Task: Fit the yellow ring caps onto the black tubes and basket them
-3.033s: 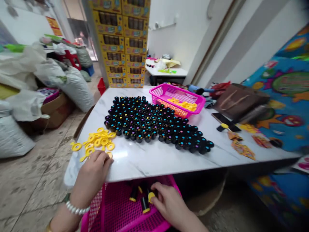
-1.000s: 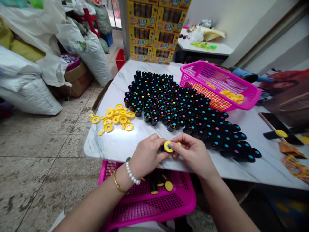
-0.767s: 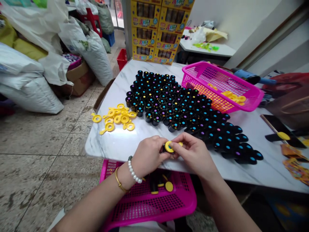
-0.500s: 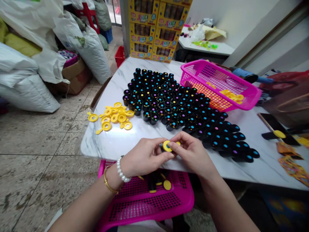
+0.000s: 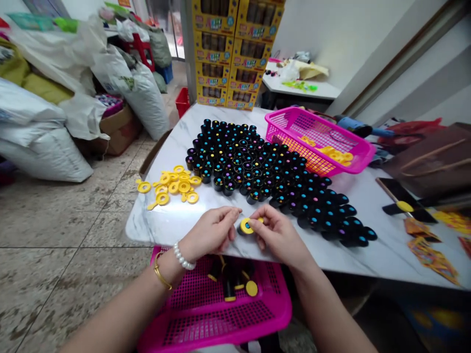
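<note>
My right hand pinches a small black cup with a yellow ring-shaped lid on its top, near the table's front edge. A blue dot shows through the lid's hole. Just left of it, my left hand is apart from the cup, its fingers loosely bent and nothing visible in them. Loose yellow ring lids with tabs lie in a pile on the left of the table. Beyond my hands, many black cups stand packed together, with coloured dots inside.
A pink basket below the table edge holds several black tubes with yellow ends. Another pink basket with yellow lids stands at the back right. Yellow boxes are stacked behind. A phone lies at the right.
My left hand has let go of the cup and drawn a little to the left. The right hand still holds the lidded cup. The whole view has shifted slightly.
</note>
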`<state>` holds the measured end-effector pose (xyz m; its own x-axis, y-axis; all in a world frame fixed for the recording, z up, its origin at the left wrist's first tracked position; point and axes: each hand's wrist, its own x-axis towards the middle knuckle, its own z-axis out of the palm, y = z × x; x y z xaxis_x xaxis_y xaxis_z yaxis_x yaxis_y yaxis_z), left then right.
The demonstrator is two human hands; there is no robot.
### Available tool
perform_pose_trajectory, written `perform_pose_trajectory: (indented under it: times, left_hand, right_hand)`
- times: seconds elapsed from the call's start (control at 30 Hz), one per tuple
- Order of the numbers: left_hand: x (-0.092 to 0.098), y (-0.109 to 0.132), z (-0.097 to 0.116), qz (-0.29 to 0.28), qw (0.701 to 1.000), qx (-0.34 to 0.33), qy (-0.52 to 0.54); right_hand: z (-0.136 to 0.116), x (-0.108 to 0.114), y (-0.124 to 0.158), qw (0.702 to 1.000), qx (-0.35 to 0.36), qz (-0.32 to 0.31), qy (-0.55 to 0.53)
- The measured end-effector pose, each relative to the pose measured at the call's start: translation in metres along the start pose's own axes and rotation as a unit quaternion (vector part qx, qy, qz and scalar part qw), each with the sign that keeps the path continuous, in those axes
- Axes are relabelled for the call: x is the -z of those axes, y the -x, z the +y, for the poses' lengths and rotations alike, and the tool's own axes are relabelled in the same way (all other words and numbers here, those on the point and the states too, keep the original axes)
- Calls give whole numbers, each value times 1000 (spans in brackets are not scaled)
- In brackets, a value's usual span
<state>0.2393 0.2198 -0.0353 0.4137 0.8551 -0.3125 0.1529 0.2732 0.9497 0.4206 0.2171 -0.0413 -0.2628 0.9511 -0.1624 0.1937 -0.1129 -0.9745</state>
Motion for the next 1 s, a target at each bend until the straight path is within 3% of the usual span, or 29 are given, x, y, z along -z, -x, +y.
perform_pose_trajectory:
  times: [0.13, 0.2, 0.4, 0.53, 0.7, 1.0]
  left_hand:
    - [-7, 0, 5, -80, 995, 45, 28]
    - [-10, -2, 7, -93, 992, 60, 52]
    - [-13, -6, 10, -90, 984, 107, 112]
    - [-12, -7, 9, -78, 981, 109, 137]
    - [-5, -9, 7, -126, 968, 127, 178]
    - [-8, -11, 8, -99, 976, 129, 142]
  right_hand:
    - [-2, 5, 0, 999, -1, -26, -24]
    - [-2, 7, 0, 998, -10, -47, -37]
    - [-2, 6, -2, 999, -29, -22, -26]
    - [-7, 6, -1, 998, -37, -47, -8]
    - [-10, 5, 1, 998, -41, -51, 15]
    - [-8, 0, 4, 999, -47, -7, 17]
